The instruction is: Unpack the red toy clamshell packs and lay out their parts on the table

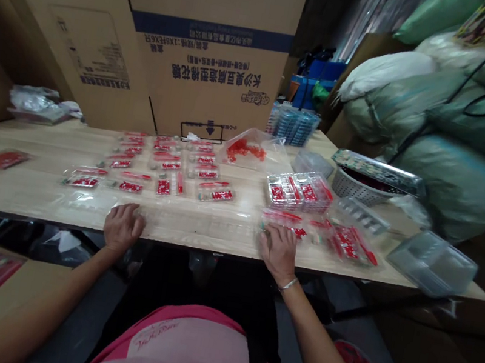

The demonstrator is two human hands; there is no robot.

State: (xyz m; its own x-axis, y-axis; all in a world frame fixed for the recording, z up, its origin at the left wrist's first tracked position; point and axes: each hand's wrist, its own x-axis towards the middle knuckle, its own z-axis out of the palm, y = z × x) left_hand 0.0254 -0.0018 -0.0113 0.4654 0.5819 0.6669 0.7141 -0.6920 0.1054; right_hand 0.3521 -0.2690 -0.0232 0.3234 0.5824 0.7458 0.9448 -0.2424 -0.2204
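My left hand [122,225] rests at the table's front edge with its fingers curled down. Whatever its fingertips hold, if anything, is hidden. A long clear plastic tray [203,223] with small compartments lies between my hands, faint against the wood. At its right end is my right hand [278,251], fingers apart and slightly bent, touching the area beside a clear packet with red pieces [297,232]. More red-and-clear packets [350,244] lie right of that hand. Beyond my left hand, small clear packs with red contents [130,186] stand in loose rows.
A large cardboard box [212,84] stands at the back. Stacked clear boxes with red pieces [300,192], a bag of red pieces [247,151], a grey basket [359,187] and clear plastic containers [434,264] occupy the right side. Big sacks [467,186] bulge behind them.
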